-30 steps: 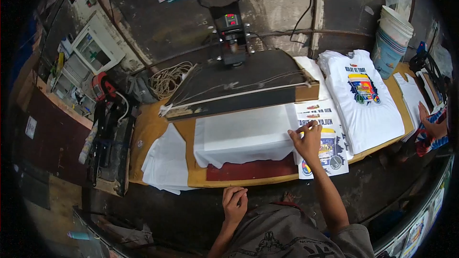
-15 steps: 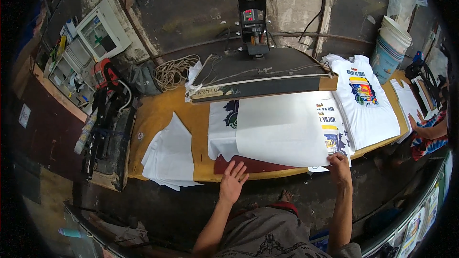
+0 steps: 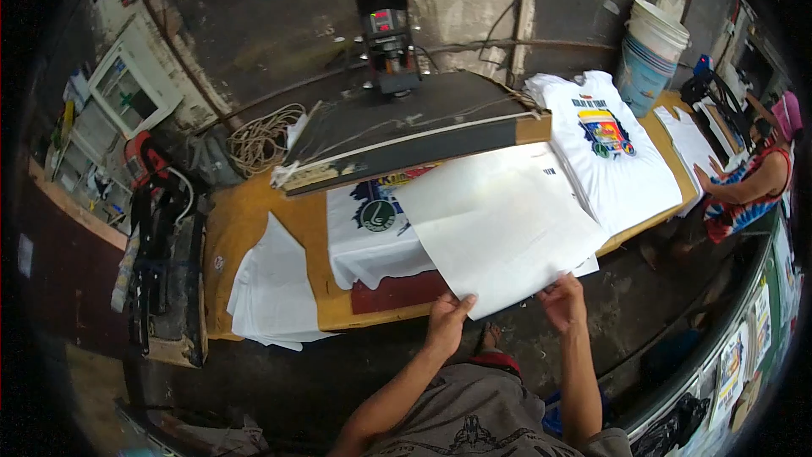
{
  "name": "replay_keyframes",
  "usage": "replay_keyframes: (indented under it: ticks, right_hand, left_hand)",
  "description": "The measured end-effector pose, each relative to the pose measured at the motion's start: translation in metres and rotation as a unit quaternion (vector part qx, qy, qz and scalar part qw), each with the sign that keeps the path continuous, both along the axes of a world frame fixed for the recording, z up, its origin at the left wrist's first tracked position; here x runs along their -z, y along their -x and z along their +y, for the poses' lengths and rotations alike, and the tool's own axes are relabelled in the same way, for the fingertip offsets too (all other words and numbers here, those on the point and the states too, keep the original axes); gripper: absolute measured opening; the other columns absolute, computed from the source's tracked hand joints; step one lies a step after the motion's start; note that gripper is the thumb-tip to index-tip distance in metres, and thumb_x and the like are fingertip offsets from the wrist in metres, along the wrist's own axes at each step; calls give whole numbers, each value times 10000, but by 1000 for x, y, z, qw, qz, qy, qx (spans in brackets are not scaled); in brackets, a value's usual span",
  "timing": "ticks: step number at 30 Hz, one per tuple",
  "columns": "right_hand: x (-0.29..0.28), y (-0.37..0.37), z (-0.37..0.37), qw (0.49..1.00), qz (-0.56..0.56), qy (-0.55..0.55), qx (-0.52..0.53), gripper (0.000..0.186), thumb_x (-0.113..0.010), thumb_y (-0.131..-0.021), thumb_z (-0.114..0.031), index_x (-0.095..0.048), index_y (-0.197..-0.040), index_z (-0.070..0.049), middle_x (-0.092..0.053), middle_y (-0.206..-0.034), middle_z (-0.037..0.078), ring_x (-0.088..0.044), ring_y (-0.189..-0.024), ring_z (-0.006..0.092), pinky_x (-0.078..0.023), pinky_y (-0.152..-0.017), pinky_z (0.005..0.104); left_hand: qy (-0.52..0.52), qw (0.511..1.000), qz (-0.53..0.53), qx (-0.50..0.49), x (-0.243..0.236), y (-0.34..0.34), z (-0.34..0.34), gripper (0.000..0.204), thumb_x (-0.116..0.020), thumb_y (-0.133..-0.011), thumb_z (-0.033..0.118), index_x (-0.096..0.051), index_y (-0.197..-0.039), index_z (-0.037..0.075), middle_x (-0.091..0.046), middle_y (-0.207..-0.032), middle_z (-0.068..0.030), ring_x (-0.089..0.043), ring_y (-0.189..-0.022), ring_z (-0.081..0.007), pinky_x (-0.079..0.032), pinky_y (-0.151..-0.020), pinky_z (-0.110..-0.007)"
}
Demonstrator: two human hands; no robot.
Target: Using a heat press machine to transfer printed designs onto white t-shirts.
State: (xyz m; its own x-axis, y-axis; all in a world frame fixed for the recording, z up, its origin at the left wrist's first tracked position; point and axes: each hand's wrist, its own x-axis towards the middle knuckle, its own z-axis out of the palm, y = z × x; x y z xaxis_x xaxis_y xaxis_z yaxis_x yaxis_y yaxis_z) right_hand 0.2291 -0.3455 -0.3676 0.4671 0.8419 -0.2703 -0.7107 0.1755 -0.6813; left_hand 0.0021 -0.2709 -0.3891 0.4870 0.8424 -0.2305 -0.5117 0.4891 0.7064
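Hands (image 3: 447,326) hold white sheet (image 3: 503,224) overhanging table edge (image 3: 333,310)

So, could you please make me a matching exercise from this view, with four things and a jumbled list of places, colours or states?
Things
1. white sheet
2. rope coil
3. bucket stack
4. shirt stack

Descriptions
A. white at the top, blue lower down
B. white, with a multicoloured print on top
C. held by the left hand and right hand
D. left of the black press

Pairs: 1-C, 2-D, 3-A, 4-B
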Motion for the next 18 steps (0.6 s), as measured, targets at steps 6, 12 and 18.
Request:
replay_keyframes:
  ticks: [6, 12, 18]
  right_hand:
    - [-43, -124, -56, 974, -93, 130, 158, 129, -592, -839, -123, -586, -948, -54, -597, -775, -5, -559, -614, 83, -484, -540, 204]
    - [-115, -255, -64, 934, -286, 71, 202, 340, -537, -883, -101, -509, -1187, 49, -641, -1015, 156, -663, -825, 233, -565, -750, 328]
    - [-74, -283, 128, 909, -353, 163, 152, 432, -669, -750, -98, -556, -1123, 90, -632, -809, 118, -606, -623, 190, -518, -568, 316]
  left_hand:
    - [11, 988, 83, 133, 18, -4, -19, 311, -633, -885, 54, -561, -1181, -11, -595, -1206, -135, -580, -1093, -193, -445, -961, -311]
    - [86, 966, 224, 99, 56, 36, -16, 235, -605, -899, 42, -587, -1131, 12, -643, -1117, -112, -611, -1054, -187, -502, -883, -314]
    - [79, 957, 280, -11, 71, -22, -4, 142, -575, -923, 49, -606, -1061, 37, -653, -1061, -92, -629, -993, -183, -523, -821, -325]
